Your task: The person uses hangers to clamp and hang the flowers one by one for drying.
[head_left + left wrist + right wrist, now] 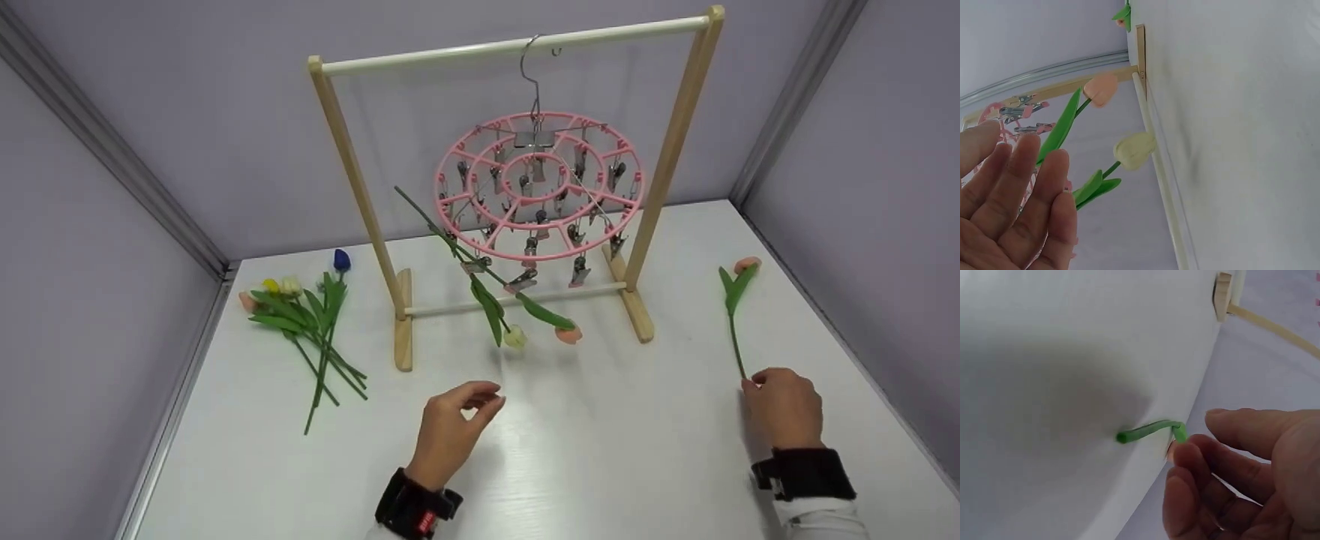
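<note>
My left hand (459, 427) hovers over the front of the table, its fingers loosely bent and holding nothing. In the left wrist view a pink tulip (1100, 90) and a cream tulip (1134, 151) hang beyond its fingers (1019, 185). Both tulips are clipped by their stems to the pink round clip hanger (540, 255), blooms downward. At the right, my right hand (785, 409) is at the stem end of another pink tulip (735, 319) lying on the table. The right wrist view shows its thumb and fingers apart, with that green stem (1148, 430) outside them.
The hanger hooks onto the white bar of a wooden rack (679, 142). Several tulips, among them a blue tulip (342, 260) and a yellow tulip (271, 286), lie crossed on the white table (247, 465) at left. Grey panels (862, 150) enclose the table at the sides and back.
</note>
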A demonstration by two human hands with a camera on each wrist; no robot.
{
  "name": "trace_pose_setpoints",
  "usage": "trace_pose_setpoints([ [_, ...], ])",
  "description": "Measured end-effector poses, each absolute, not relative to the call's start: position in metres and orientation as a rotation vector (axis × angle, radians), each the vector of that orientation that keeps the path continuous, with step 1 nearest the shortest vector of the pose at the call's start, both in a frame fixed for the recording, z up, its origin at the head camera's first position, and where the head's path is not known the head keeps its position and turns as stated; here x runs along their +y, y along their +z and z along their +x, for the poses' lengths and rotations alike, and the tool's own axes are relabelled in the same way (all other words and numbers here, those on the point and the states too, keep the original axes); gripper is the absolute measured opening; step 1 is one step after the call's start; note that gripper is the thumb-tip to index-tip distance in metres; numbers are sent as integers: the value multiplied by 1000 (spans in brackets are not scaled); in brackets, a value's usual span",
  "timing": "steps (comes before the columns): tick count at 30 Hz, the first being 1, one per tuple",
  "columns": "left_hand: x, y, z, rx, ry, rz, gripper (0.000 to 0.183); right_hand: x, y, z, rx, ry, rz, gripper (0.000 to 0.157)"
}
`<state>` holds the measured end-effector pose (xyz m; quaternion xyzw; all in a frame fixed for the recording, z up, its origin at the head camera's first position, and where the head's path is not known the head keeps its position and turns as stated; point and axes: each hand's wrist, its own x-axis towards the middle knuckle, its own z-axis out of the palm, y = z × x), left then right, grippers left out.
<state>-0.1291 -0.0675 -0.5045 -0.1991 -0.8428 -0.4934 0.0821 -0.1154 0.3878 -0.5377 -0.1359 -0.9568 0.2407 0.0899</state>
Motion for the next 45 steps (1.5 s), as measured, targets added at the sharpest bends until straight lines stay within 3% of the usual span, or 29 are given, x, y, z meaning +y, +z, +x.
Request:
trace_pose_setpoints([
  [17, -59, -517, -115, -2577, -1516, -626, 16, 393, -544, -108, -2931, 749, -606, 22],
  [25, -54, -518, -107, -2583, -1491, -698, 14, 376, -531, -105, -2561, 664, -502, 15],
  [35, -54, -517, -102, -2560, -1500, -742, 15, 363, -499, -118, -2032, 750, -318, 12],
  [45, -54, -510, -102, -2481, -1476, -778, 15, 343, -441, -126, -1791, 734, -95, 11],
])
